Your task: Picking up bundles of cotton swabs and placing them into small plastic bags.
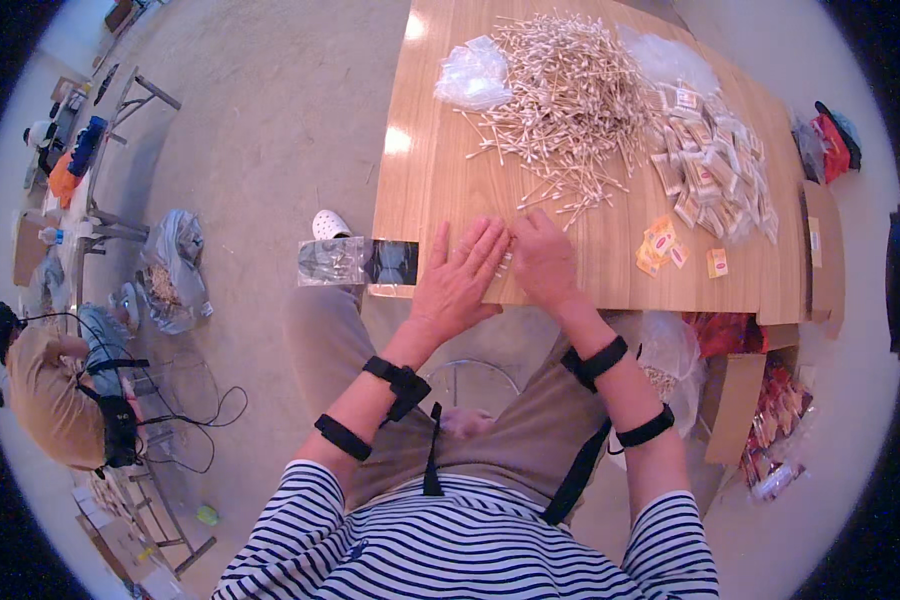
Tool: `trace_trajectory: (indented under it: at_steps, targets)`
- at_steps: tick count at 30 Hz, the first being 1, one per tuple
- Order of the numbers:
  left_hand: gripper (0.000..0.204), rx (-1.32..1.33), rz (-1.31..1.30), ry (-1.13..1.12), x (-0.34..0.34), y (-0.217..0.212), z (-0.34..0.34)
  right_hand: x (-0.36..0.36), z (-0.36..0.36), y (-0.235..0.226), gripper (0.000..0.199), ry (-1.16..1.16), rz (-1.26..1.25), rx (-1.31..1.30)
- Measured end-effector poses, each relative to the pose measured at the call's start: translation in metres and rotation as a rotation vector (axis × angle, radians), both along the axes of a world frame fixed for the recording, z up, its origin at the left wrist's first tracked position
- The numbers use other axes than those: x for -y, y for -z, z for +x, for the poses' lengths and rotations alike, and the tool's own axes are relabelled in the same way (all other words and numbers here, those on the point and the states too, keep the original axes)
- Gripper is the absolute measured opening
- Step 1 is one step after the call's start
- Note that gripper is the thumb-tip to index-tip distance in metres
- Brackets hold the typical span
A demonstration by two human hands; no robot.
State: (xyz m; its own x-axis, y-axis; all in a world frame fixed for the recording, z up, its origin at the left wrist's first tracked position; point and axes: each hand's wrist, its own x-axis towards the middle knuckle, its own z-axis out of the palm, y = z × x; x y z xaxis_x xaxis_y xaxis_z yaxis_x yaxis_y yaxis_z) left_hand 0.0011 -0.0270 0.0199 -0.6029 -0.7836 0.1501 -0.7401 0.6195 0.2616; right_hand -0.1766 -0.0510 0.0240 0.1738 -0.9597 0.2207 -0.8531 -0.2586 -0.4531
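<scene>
Left hand [460,272] lying flat on tabletop [420,170], fingers extended; right hand [544,262] curling, hold hidden, cannot tell. Small white pieces [505,263], likely swabs, showing between hands. Apparently aligning them; next move probably calling for keeping bunch even.

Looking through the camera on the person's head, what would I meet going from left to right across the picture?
Grey plastic bag, white clog, left hand, right hand, orange cards, cardboard flap.
</scene>
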Motion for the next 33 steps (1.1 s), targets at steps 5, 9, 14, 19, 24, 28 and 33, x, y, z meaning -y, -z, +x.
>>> trace_trajectory:
  at_steps: [5, 9, 14, 19, 24, 28, 33]
  targets:
    - [0.114, 0.017, 0.026, -0.002, 0.0, -0.001, 0.001, 0.023, -0.012, -0.001, 0.011, 0.093, -0.076, 0.003]
    - [0.114, 0.028, 0.029, -0.009, 0.0, 0.0, 0.001, 0.049, -0.021, -0.006, 0.011, 0.056, -0.114, -0.19]
    - [0.11, 0.016, 0.02, 0.001, 0.0, 0.001, -0.001, 0.07, 0.001, 0.01, 0.013, -0.025, -0.08, -0.339]
    - [0.106, 0.058, 0.076, -0.007, 0.001, 0.009, 0.003, 0.064, 0.031, 0.018, 0.013, -0.019, 0.004, -0.232]
    - [0.108, -0.001, 0.01, -0.022, 0.001, 0.004, 0.0, 0.054, -0.002, -0.005, 0.016, 0.231, 0.085, -0.029]
    - [0.11, 0.023, 0.018, -0.019, 0.001, 0.002, -0.001, 0.041, -0.011, 0.012, 0.016, 0.16, 0.072, -0.011]
    - [0.112, 0.029, 0.021, -0.007, 0.0, 0.002, 0.001, 0.039, 0.003, 0.015, 0.007, 0.162, -0.024, 0.058]
